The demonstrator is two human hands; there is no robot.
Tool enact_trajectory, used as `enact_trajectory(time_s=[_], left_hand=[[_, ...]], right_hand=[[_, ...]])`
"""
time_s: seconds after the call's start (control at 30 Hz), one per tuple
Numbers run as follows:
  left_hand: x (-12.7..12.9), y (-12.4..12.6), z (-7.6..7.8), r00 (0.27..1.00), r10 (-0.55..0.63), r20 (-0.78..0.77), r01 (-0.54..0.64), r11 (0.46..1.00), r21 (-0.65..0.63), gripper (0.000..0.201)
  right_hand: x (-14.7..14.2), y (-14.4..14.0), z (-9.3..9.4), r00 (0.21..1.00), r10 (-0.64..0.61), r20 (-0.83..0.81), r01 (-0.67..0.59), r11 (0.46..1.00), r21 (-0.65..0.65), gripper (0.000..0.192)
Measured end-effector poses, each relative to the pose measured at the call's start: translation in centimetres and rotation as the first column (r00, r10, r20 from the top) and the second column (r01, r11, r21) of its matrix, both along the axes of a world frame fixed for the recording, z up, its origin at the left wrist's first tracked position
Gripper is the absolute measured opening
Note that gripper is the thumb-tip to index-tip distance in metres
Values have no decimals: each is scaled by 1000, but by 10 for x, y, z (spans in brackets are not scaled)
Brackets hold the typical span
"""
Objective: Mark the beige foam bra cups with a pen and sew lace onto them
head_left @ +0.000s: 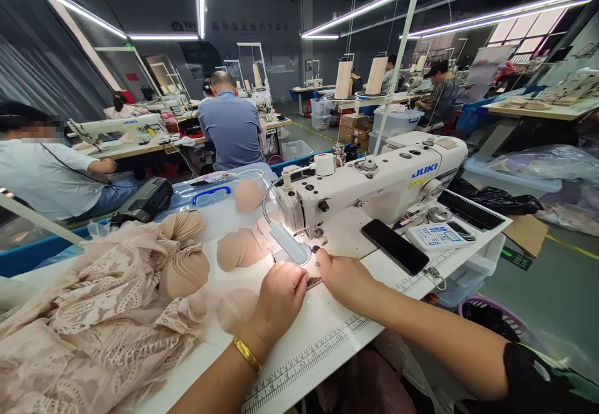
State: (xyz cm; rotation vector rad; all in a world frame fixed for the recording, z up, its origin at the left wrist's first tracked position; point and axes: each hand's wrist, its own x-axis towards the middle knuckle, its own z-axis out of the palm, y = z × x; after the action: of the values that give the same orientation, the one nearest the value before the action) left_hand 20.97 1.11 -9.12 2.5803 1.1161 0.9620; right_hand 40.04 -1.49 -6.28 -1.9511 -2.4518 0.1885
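My left hand (279, 298), with a gold bangle at the wrist, rests on the white table just in front of the needle of a white JUKI sewing machine (374, 180). My right hand (346, 277) lies beside it, fingers pointing at the presser foot. Both press on a small dark piece (313, 283) at the needle plate; the piece is mostly hidden by my fingers. A gooseneck lamp (289, 242) shines on the spot. Pink lace fabric (93, 320) and beige bra cups (236, 249) lie to the left.
A black phone (395, 245), a control panel (437, 236) and keys sit on the table at right. A ruler strip (318, 351) runs along the front edge. Other people sew at benches behind. A purple basket (491, 314) stands on the floor at right.
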Motion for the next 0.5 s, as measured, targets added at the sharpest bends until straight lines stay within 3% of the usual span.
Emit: enact_trajectory(time_s=[0.13,0.27,0.37,0.43,0.5], left_hand=[[2,1,2,999,42,28,-40,996,-78,34],[1,13,2,984,169,64,-154,968,-197,40],[0,28,1,970,237,59,-213,939,-272,40],[1,38,0,960,272,61,-242,922,-302,40],[3,45,-2,951,302,70,-265,910,-318,39]], right_hand=[[19,12,-6,998,-54,25,53,998,32,22],[36,21,-4,997,-59,42,54,992,117,20],[38,26,-2,992,13,-125,11,981,191,20],[34,33,-6,884,-17,-467,62,995,82,16],[25,44,-14,657,-150,-739,88,988,-123,13]])
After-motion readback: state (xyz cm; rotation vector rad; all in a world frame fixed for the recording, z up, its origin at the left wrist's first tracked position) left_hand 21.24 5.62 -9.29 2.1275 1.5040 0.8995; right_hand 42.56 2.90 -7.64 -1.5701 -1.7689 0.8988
